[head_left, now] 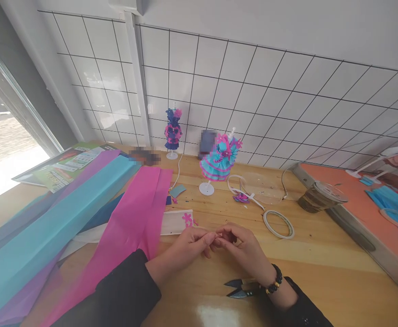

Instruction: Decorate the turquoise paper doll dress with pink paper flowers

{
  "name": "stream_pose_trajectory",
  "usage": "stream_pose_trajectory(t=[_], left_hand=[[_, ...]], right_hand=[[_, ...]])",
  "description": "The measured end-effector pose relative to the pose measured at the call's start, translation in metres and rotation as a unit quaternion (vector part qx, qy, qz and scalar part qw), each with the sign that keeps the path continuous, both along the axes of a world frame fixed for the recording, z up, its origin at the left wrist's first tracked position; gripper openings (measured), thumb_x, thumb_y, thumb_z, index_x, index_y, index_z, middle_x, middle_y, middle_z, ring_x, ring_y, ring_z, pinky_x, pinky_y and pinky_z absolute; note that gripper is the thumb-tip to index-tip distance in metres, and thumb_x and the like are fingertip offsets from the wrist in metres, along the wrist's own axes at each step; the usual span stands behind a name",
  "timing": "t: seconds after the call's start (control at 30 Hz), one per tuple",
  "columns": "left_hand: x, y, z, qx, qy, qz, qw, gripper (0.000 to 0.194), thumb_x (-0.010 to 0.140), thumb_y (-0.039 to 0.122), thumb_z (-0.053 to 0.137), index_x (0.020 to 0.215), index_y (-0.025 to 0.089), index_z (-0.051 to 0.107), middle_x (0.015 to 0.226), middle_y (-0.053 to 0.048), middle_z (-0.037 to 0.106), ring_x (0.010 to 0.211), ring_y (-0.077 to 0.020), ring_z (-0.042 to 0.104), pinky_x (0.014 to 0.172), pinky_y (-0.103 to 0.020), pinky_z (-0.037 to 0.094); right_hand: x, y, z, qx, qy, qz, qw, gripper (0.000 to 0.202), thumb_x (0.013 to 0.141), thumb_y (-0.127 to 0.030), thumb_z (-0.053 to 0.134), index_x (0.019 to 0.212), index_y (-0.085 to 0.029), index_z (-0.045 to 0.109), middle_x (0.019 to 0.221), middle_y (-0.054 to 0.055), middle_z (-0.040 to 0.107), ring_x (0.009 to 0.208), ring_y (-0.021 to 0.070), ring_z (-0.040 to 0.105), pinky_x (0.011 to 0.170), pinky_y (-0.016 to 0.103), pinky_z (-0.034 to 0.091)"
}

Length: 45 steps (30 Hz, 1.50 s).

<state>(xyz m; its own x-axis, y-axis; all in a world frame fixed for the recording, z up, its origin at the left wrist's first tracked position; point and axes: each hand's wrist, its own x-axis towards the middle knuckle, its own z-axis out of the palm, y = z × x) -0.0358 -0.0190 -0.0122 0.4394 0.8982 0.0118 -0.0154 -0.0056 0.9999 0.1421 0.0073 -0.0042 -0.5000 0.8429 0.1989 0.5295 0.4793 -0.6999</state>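
Note:
My left hand (pixel 192 243) and my right hand (pixel 243 249) meet above the wooden table, fingertips pinched together. Whatever lies between them is too small and too covered to make out. Below my right wrist, a pair of dark thread snips (pixel 241 294) rests on the table, blades pointing left. Just beyond my left hand is a white strip (pixel 173 223) with pink flower cut-outs (pixel 187 218) on it. A small dress form in a turquoise and pink ruffled paper dress (pixel 218 165) stands behind my hands on a white round base.
Long sheets of pink paper (pixel 130 213) and turquoise paper (pixel 59 231) cover the left side. A navy and pink dress form (pixel 173 131) stands by the tiled wall. To the right are a double-sided tape roll (pixel 266 223), a plastic cup (pixel 312 202) and an orange-topped table (pixel 341 190).

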Motion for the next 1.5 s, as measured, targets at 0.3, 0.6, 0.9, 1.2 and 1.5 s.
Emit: stream_pose_trajectory(t=[0.3,0.6,0.9,1.2,1.5], left_hand=[[-0.001,-0.001,-0.003,0.01,0.012,-0.038,0.999,0.051,0.08,0.056,0.038,0.069,0.011,0.061,0.061,-0.002,0.051,0.057,-0.0098,0.047,0.055,-0.021,0.039],[0.0,-0.002,-0.002,-0.005,-0.003,-0.037,0.999,0.05,0.082,0.053,0.036,0.077,0.01,0.061,0.067,-0.004,0.055,0.058,-0.0099,0.05,0.057,-0.022,0.041],[-0.001,0.0,-0.002,-0.004,0.006,-0.027,1.0,0.053,0.083,0.055,0.033,0.079,0.01,0.062,0.066,-0.004,0.056,0.057,-0.0104,0.051,0.057,-0.022,0.042],[0.001,-0.002,0.003,-0.021,0.007,-0.034,0.999,0.056,0.081,0.057,0.033,0.074,0.009,0.061,0.068,-0.007,0.058,0.057,-0.011,0.053,0.057,-0.023,0.043],[-0.003,0.0,0.008,-0.045,-0.032,0.02,0.998,0.059,0.081,0.057,0.033,0.089,0.01,0.068,0.077,-0.011,0.065,0.059,-0.0128,0.057,0.06,-0.026,0.046]], right_hand=[[-0.003,-0.004,-0.002,-0.031,-0.023,0.0,0.999,0.014,0.076,-0.031,0.058,0.07,-0.019,0.057,0.056,-0.003,0.048,0.052,0.0102,0.042,0.049,0.021,0.035],[-0.002,-0.003,0.002,-0.067,-0.006,0.039,0.997,0.025,0.082,-0.041,0.051,0.076,-0.018,0.06,0.061,-0.001,0.056,0.056,0.0105,0.048,0.053,0.021,0.037],[-0.003,-0.002,-0.001,-0.066,0.008,0.024,0.997,0.021,0.078,-0.039,0.058,0.079,-0.018,0.06,0.06,-0.002,0.053,0.055,0.0101,0.044,0.052,0.021,0.036],[-0.003,-0.004,0.003,-0.089,0.02,0.048,0.995,0.028,0.082,-0.043,0.049,0.075,-0.017,0.058,0.058,-0.001,0.057,0.053,0.0097,0.047,0.051,0.02,0.037],[-0.002,-0.002,0.003,-0.067,0.041,0.037,0.996,0.024,0.081,-0.037,0.053,0.095,-0.019,0.061,0.07,0.001,0.062,0.063,0.0121,0.053,0.059,0.023,0.044]])
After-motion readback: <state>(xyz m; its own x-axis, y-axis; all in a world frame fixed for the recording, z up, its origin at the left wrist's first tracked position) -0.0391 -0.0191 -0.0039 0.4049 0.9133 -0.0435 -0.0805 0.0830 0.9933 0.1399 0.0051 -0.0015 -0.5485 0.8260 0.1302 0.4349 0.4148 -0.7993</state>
